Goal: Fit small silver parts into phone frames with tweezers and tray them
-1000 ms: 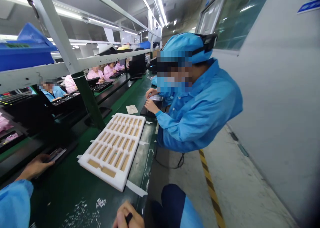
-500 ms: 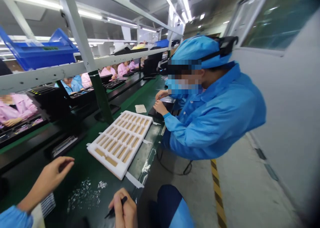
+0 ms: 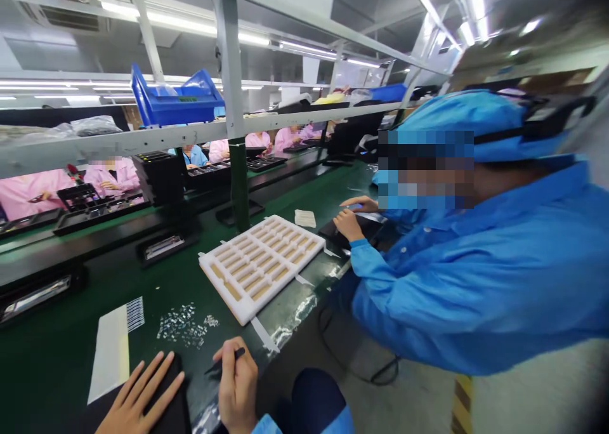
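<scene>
My left hand [image 3: 145, 396] lies with fingers spread on a flat black pad or tray [image 3: 178, 393] at the bottom of the view. My right hand [image 3: 238, 386] is closed around slim black tweezers [image 3: 214, 369], whose pointed end is aimed left. Just beyond the hands, many tiny shiny pieces [image 3: 183, 325] are scattered on the green bench. Left of these pieces lies a pale sheet [image 3: 108, 351] with a strip of dark-striped labels [image 3: 135, 313] at its upper corner. A white foam tray [image 3: 246, 304] with rows of slots stands farther up the bench.
A co-worker in blue [image 3: 442, 263] sits at right, hands over a dark tray. Behind the foam tray rises a green-and-white post [image 3: 239, 193]. Black holders [image 3: 166, 243] rest along the line at left. A blue bin [image 3: 178, 107] sits on the rail above.
My view has swung left. My left hand came down from above the bench onto the black pad, its fingers spreading. My right hand keeps its grip on the tweezers.
</scene>
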### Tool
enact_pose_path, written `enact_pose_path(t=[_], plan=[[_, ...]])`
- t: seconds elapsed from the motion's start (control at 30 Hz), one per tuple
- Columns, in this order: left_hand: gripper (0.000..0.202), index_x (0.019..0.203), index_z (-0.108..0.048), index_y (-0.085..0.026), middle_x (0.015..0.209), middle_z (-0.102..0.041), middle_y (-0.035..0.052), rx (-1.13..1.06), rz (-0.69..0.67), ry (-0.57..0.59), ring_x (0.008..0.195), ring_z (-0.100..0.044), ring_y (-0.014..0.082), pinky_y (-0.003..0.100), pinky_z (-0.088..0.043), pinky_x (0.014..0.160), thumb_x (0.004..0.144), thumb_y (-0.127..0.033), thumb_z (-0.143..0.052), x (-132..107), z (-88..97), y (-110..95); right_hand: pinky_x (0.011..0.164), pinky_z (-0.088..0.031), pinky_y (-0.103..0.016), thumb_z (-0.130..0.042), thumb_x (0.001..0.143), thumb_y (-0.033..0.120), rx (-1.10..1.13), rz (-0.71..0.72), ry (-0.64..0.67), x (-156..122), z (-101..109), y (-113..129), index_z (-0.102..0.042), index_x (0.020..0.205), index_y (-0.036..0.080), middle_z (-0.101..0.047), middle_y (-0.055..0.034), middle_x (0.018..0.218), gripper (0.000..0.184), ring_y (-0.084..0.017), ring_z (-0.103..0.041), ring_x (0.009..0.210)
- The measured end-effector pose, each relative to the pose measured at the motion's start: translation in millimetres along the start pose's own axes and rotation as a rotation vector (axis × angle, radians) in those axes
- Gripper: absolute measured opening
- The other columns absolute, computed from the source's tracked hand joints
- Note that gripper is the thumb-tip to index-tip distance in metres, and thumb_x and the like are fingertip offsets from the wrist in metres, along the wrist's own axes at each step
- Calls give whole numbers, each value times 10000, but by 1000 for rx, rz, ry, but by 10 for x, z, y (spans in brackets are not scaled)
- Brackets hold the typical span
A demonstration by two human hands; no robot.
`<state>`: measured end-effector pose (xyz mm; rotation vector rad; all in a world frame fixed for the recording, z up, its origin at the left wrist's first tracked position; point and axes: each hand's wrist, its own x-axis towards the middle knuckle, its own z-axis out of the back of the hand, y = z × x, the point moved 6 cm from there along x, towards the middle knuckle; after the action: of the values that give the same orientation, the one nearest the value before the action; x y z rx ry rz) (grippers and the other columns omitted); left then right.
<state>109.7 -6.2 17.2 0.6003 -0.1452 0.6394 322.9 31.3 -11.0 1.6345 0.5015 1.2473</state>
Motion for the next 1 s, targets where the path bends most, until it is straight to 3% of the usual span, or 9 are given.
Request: enact_pose_path(t=[0.13,0.4,0.53,0.7,1.0], plan=[[1025,1728,-299,-259,1739,-430,63,-119,73,60,1572,-477,298,387,-438,1231,928,-858,-521,-3,115,-15,656,-481,-268,-348,1207,366,-3,21,2,-26,-6,-8,-636,788,222,-659,-15,741,528,-159,-674,648],[987,1738,-260,-263,1762,-374,95,-177,105,131,1594,-448,334,455,-500,1204,954,-785,-555,-69,109,-20,659,-476,-286,-359,1204,354,-47,52,34,-38,-79,-29,-633,772,219,-666,-17,733,529,-162,-685,638],[984,1734,-273,-265,1764,-376,82,-171,104,109,1608,-425,320,432,-476,1227,948,-773,-577,-77,94,-23,654,-470,-299,-348,1206,373,-92,40,44,-31,-113,-35,-634,759,225,-674,-21,726,550,-170,-694,627],[1014,1719,-324,-294,1746,-420,59,-230,137,33,1590,-452,316,408,-438,1259,895,-789,-646,-152,-46,4,637,-486,-301,-332,1207,441,-91,-23,-14,-5,-85,-94,-630,747,231,-675,-23,688,586,-185,-693,613],[1031,1729,-271,-355,1750,-415,19,-257,97,24,1565,-487,322,435,-436,1251,882,-837,-605,-236,-395,62,661,-509,-320,-363,1192,518,-90,-64,-110,27,-35,-147,-638,737,237,-688,-31,685,602,-211,-700,642]])
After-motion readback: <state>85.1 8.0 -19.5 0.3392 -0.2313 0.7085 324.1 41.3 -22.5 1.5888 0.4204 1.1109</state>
